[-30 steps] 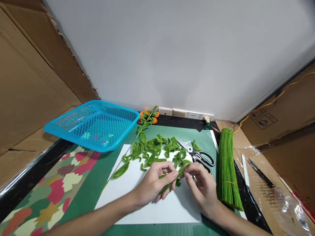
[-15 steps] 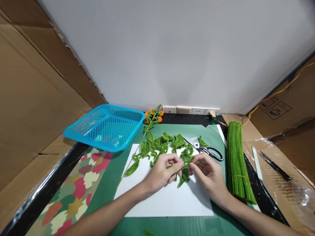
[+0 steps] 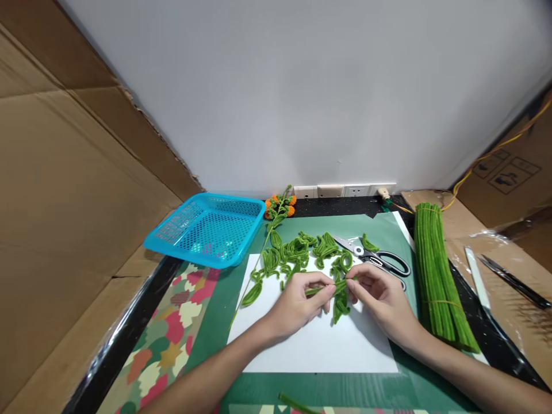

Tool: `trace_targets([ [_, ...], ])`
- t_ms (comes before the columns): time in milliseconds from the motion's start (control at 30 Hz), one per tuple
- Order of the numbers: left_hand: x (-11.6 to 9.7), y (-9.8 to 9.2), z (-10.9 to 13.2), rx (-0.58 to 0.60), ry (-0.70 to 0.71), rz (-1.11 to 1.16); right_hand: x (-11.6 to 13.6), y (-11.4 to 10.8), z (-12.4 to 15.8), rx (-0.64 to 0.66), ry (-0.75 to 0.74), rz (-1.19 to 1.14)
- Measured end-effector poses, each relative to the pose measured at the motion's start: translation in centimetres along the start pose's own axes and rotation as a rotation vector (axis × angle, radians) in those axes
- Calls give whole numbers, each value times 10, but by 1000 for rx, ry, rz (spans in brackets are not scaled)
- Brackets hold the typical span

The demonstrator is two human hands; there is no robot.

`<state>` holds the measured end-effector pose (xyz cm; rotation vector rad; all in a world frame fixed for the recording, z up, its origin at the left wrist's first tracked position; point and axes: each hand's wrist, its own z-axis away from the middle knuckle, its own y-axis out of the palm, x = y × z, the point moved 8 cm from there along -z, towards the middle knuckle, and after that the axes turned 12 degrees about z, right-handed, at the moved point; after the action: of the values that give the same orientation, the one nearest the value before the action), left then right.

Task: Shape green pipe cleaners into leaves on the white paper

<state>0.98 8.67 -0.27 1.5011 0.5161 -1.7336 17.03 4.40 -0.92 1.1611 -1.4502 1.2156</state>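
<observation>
We look from one camera worn on the person's head. It faces straight ahead and tips down, so the bench sits low in our view and the pale wall fills the top. We are up above the left hand and right hand, close enough to see both at once, a bit below the middle. Our view is wide, with brown cardboard at both sides.

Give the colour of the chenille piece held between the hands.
Green; the chenille piece shows in the head view, the only one.
</observation>
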Motion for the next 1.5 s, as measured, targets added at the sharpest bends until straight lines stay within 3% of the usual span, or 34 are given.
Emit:
trace_targets([
  [267,0,2,1,10,-20,-52,15,1,12,20,-154,140],
  [533,-1,-1,0,88,-63,76,35,4,11,23,-387,322],
  [700,0,-2,0,149,-129,97,37,1,8,5,-362,296],
  [1033,-2,-1,-3,100,-75,52,11,2,-2,52,-121,129],
  [1500,-2,3,-2,116,-55,-20,36,1,7,17,-264,381],
])
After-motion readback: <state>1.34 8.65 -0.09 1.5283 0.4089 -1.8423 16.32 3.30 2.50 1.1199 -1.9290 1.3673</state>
